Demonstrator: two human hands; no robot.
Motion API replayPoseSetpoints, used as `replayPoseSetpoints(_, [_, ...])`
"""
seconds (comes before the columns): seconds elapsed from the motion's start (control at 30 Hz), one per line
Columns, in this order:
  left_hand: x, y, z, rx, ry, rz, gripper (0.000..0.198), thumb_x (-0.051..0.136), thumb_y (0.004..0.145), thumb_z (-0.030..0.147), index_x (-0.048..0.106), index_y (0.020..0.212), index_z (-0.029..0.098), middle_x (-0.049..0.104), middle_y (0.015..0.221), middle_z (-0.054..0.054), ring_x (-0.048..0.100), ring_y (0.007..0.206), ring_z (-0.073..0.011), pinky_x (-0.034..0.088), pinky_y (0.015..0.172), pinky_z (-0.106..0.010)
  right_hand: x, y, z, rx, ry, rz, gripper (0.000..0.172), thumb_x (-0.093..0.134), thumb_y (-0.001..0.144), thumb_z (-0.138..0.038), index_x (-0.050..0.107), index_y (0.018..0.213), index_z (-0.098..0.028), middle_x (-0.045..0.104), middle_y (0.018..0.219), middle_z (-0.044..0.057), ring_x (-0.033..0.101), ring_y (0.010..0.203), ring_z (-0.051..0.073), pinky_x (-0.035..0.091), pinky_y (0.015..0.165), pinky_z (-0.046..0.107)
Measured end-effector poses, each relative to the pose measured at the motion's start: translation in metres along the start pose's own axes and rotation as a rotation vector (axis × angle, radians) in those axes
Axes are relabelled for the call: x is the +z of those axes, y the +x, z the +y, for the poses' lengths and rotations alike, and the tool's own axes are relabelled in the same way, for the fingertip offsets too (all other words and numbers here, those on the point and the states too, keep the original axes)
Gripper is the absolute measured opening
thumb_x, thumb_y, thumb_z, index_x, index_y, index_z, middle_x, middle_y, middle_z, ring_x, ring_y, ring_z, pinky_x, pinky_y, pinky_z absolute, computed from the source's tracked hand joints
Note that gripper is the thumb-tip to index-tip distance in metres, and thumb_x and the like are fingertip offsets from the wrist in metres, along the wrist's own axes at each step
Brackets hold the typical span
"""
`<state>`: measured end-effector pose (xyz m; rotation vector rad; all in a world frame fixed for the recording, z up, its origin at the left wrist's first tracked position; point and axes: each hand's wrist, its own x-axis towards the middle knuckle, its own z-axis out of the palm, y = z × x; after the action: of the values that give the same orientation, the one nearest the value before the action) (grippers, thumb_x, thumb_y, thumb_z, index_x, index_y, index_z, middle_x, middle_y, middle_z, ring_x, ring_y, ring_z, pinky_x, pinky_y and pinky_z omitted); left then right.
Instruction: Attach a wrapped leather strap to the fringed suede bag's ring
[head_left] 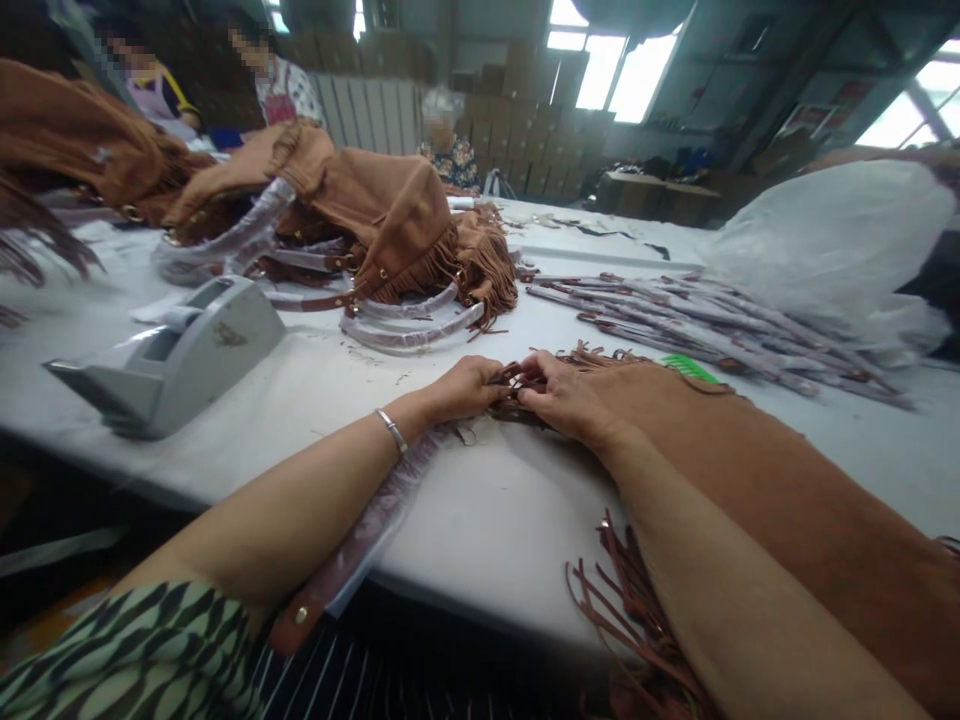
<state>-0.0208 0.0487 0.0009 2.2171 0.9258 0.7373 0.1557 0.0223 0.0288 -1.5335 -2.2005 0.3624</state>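
Note:
A brown suede bag (697, 450) with fringe lies flat on the table in front of me, to the right. My left hand (466, 388) is closed on a brown leather strap end at the bag's near left corner. The fingers of my right hand (559, 395) pinch the same spot from the other side, and a small shiny metal piece shows between the hands. Below my left forearm runs a plastic-wrapped bag handle (382, 510), its bare leather end with a metal stud hanging past the table edge. My fingertips partly hide the joint.
At left stands a grey tape dispenser (202, 345). Behind it lie several brown fringed bags (397, 205) with wrapped handles. Wrapped straps (675, 315) are piled at the right, near a green comb (688, 368) and a white plastic bag (832, 240). Several people sit across the table.

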Motion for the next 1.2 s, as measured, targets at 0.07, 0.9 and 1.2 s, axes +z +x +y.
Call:
replayPoseSetpoints(0.07, [0.005, -0.004, -0.004, -0.058, -0.201, -0.005, 0.020, 0.053, 0.080, 0.029, 0.056, 0.078, 0.010, 0.051, 0.061, 0.001, 0.044, 0.045, -0.0069, 0.033, 0.045, -0.018, -0.004, -0.001, 0.000, 0.017, 0.011, -0.025, 0.025, 0.055, 0.072, -0.022, 0.053, 0.096, -0.015, 0.062, 0.088, 0.004, 0.055, 0.075, 0.014, 0.039, 0.066, 0.024])
replayPoseSetpoints(0.9, [0.014, -0.012, 0.018, -0.245, -1.208, 0.134, 0.017, 0.062, 0.079, 0.019, 0.049, 0.076, 0.009, 0.058, 0.063, -0.001, 0.049, 0.038, -0.0042, 0.038, 0.037, -0.012, -0.033, -0.011, -0.006, -0.316, -0.165, 0.081, 0.038, 0.062, 0.070, -0.033, 0.058, 0.103, -0.015, 0.059, 0.095, 0.008, 0.056, 0.084, 0.019, 0.043, 0.074, 0.029])
replayPoseSetpoints(1.2, [0.006, -0.009, 0.013, -0.296, -1.261, 0.071, 0.009, 0.055, 0.082, 0.012, 0.051, 0.075, 0.007, 0.058, 0.061, -0.002, 0.049, 0.037, -0.0051, 0.037, 0.035, -0.012, -0.025, -0.011, -0.011, -0.537, -0.108, 0.201, 0.013, 0.053, 0.071, -0.013, 0.063, 0.080, -0.015, 0.060, 0.092, 0.008, 0.055, 0.083, 0.017, 0.044, 0.074, 0.028])
